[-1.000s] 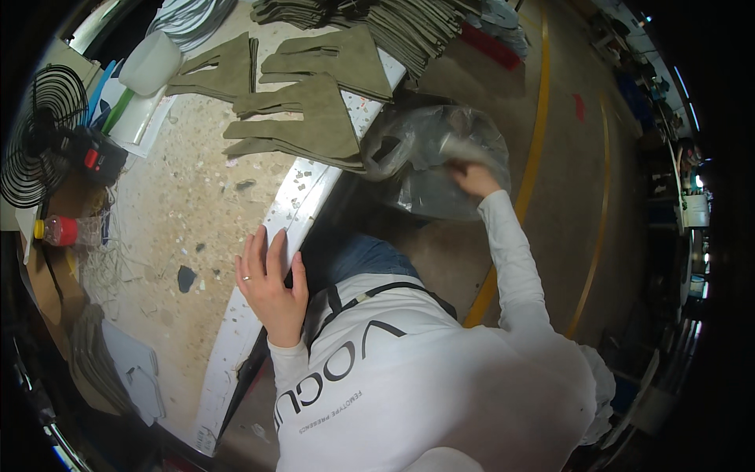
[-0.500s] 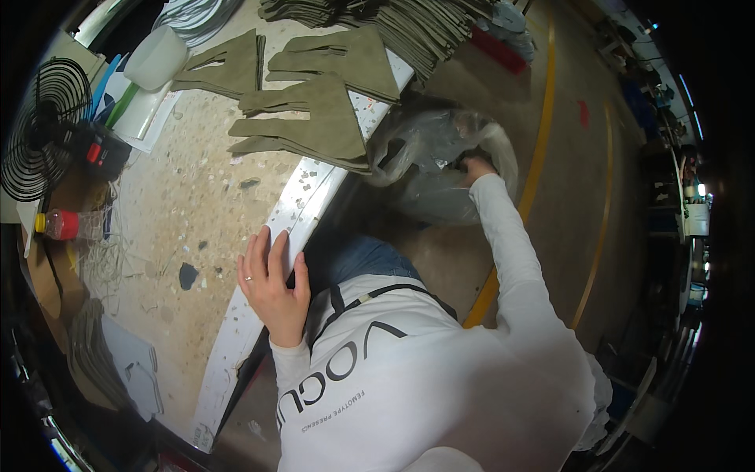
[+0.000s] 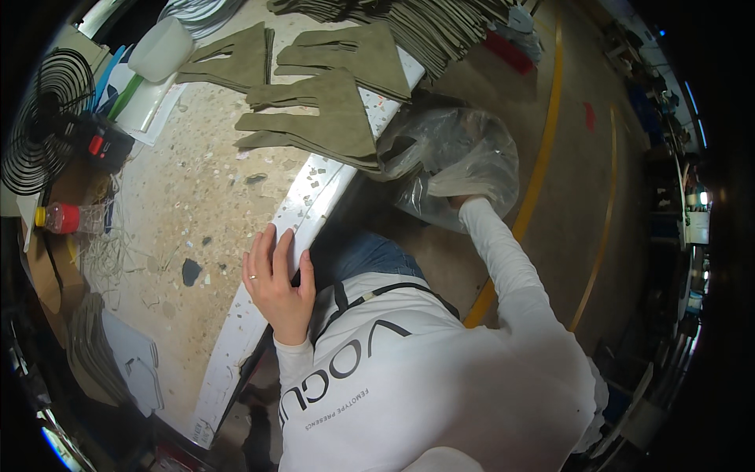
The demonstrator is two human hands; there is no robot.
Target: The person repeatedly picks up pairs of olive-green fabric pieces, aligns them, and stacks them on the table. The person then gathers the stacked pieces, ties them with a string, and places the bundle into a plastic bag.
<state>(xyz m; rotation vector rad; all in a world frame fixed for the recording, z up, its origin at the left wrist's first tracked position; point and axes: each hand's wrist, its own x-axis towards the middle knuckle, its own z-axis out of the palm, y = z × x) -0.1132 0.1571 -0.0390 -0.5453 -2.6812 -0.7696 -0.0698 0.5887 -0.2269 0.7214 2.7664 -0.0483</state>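
My left hand (image 3: 278, 288) rests flat on the white edge strip of the worktable (image 3: 248, 305), fingers apart and a ring on one of them. At the table's right side, my right hand (image 3: 458, 202) reaches down into a clear plastic bag (image 3: 472, 141); only the part by the wrist shows, and the plastic hides its fingers. Beyond my left hand lie olive glove-shaped fabric pieces in small stacks: a near stack (image 3: 318, 114), one behind it (image 3: 350, 59) and one to the left (image 3: 232, 59). The near stack overhangs the table edge beside the bag.
A black fan (image 3: 47, 118), a bottle with a red label (image 3: 67, 219) and a white plastic scoop-like container (image 3: 160, 51) stand along the table's left side. Many olive pieces (image 3: 425, 23) are piled at the far end. Yellow lines (image 3: 543, 157) mark the floor.
My right hand has gone deeper into the plastic bag, and its fingers have passed out of sight. The bag's mouth has shifted around the wrist. My left hand stays on the table edge.
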